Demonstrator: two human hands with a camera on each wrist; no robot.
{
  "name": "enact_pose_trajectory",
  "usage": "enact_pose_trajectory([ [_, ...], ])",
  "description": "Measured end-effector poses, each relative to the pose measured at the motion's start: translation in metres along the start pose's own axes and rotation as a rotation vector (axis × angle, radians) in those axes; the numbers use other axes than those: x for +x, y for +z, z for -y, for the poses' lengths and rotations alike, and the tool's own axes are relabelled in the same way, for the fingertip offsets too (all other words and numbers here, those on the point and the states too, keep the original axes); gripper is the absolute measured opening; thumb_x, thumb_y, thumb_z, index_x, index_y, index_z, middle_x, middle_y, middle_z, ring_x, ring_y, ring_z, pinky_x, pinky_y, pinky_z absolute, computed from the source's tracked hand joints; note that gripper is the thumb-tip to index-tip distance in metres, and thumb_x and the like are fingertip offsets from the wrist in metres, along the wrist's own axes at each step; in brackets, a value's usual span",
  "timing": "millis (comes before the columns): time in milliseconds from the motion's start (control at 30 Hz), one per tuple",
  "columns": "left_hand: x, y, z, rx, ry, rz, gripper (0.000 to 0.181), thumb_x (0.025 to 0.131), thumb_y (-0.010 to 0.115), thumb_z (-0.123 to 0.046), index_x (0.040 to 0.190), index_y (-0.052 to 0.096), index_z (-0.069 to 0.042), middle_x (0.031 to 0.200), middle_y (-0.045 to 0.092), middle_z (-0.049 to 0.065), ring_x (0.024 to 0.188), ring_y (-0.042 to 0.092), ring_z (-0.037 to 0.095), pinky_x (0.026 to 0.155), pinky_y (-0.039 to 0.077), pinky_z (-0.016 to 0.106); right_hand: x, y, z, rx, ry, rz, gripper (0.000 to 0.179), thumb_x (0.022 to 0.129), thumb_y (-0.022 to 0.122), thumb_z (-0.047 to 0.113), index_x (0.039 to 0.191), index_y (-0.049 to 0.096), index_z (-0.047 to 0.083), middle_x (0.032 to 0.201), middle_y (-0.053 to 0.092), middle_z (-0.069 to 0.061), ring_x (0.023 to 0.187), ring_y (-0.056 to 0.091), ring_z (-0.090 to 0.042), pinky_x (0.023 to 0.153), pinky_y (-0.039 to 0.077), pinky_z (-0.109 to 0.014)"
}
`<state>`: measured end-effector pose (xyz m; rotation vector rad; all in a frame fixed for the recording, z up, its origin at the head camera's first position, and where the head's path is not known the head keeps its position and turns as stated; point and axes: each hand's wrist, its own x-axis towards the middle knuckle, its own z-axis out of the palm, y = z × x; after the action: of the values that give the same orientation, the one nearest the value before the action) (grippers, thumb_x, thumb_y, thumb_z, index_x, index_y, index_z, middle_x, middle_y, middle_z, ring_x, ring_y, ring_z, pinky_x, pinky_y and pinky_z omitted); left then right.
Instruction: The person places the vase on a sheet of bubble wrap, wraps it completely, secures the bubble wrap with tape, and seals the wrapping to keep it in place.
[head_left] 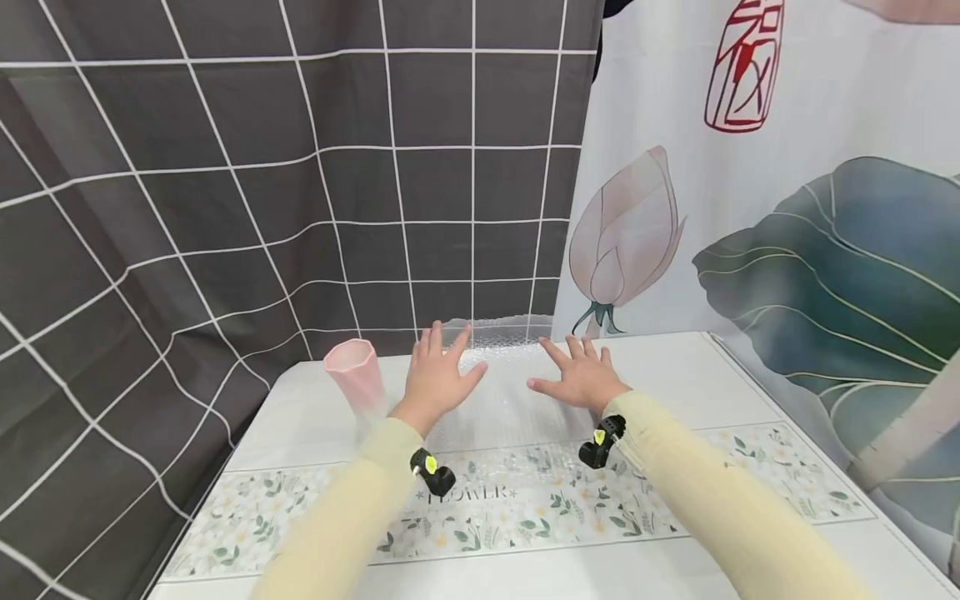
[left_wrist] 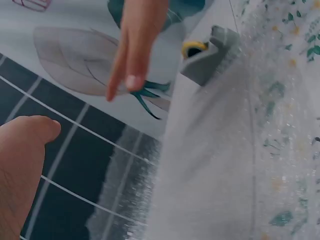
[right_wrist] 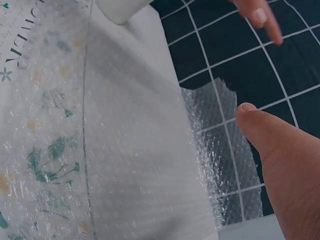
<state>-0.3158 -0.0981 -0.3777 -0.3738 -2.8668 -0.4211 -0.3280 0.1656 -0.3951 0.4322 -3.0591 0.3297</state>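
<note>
Across the tabletop's (head_left: 675, 375) far edge lies clear bubble wrap (head_left: 502, 392), a pink vase (head_left: 356, 375) near the far left corner. Left hand (head_left: 437, 375) and right hand (head_left: 581, 377) have fingers spread, gripping nothing; whether either touches the wrap is hard to tell.

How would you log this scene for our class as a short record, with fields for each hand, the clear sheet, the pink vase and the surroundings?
Left hand: fingers spread, holding nothing
Right hand: fingers spread, holding nothing
Clear sheet: on the tabletop, extending past its far edge
Pink vase: left of the left hand
Surroundings: dark gridded curtain; white flower-print curtain
</note>
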Motion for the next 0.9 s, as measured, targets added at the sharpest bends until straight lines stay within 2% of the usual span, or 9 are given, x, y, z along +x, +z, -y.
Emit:
enact_pose_trajectory([
  [133, -0.002, -0.028, 0.003, -0.007, 0.043, -0.1, 0.074, 0.098, 0.05, -0.056, 0.162, 0.026, -0.026, 0.166, 0.01, 0.025, 0.153, 0.007, 0.043, 0.123, 0.007, 0.053, 0.002, 0.0, 0.001, 0.003, -0.001, 0.021, 0.091, 0.092, 0.046, 0.074, 0.162, 0.022, 0.022, 0.162, 0.018, -0.032, 0.148, 0.008, -0.055, 0.114, 0.004, -0.074],
  [233, -0.003, -0.048, 0.013, -0.016, 0.034, -0.169, 0.077, 0.097, 0.054, -0.055, 0.162, 0.026, -0.025, 0.166, 0.011, 0.024, 0.153, 0.007, 0.042, 0.123, 0.007, 0.052, 0.003, 0.0, 0.001, 0.006, -0.005, 0.036, 0.091, 0.092, 0.044, 0.075, 0.163, 0.021, 0.022, 0.162, 0.016, -0.031, 0.149, 0.007, -0.055, 0.114, 0.003, -0.074],
  [367, -0.006, -0.072, 0.032, -0.051, -0.022, -0.23, 0.081, 0.094, 0.06, -0.055, 0.161, 0.027, -0.024, 0.166, 0.009, 0.024, 0.153, 0.006, 0.044, 0.123, 0.004, 0.055, 0.004, -0.001, 0.0, 0.016, -0.009, 0.029, 0.091, 0.092, 0.044, 0.075, 0.163, 0.02, 0.023, 0.162, 0.016, -0.031, 0.149, 0.006, -0.054, 0.115, 0.002, -0.073],
  [467, -0.012, -0.084, 0.046, -0.092, -0.083, -0.253, 0.085, 0.092, 0.063, -0.054, 0.161, 0.026, -0.022, 0.166, 0.009, 0.026, 0.153, 0.006, 0.046, 0.122, 0.001, 0.057, 0.003, -0.001, -0.002, 0.019, -0.007, 0.022, 0.091, 0.092, 0.045, 0.075, 0.163, 0.021, 0.023, 0.162, 0.018, -0.032, 0.149, 0.007, -0.055, 0.114, 0.002, -0.073],
  [633, -0.027, -0.091, 0.067, -0.174, -0.191, -0.285, 0.094, 0.087, 0.071, -0.054, 0.162, 0.023, -0.023, 0.164, 0.012, 0.029, 0.15, 0.009, 0.05, 0.12, 0.001, 0.062, -0.002, 0.0, -0.007, 0.01, -0.011, 0.008, 0.09, 0.092, 0.046, 0.075, 0.162, 0.023, 0.023, 0.161, 0.021, -0.032, 0.148, 0.009, -0.056, 0.113, 0.005, -0.076],
  [800, -0.039, -0.085, 0.082, -0.292, -0.312, -0.299, 0.107, 0.082, 0.077, -0.055, 0.163, 0.013, -0.029, 0.165, 0.01, 0.024, 0.149, 0.012, 0.052, 0.115, 0.012, 0.07, -0.004, -0.003, -0.009, 0.01, -0.002, 0.013, 0.09, 0.093, 0.046, 0.074, 0.162, 0.023, 0.023, 0.161, 0.021, -0.031, 0.148, 0.008, -0.056, 0.113, 0.005, -0.075],
  [900, -0.043, -0.077, 0.086, -0.404, -0.364, -0.345, 0.114, 0.08, 0.081, -0.05, 0.163, 0.005, -0.032, 0.165, 0.012, 0.022, 0.147, 0.02, 0.051, 0.113, 0.022, 0.069, -0.005, -0.003, -0.011, 0.015, 0.007, 0.02, 0.09, 0.093, 0.045, 0.074, 0.163, 0.021, 0.023, 0.162, 0.019, -0.031, 0.149, 0.007, -0.055, 0.114, 0.004, -0.074],
])
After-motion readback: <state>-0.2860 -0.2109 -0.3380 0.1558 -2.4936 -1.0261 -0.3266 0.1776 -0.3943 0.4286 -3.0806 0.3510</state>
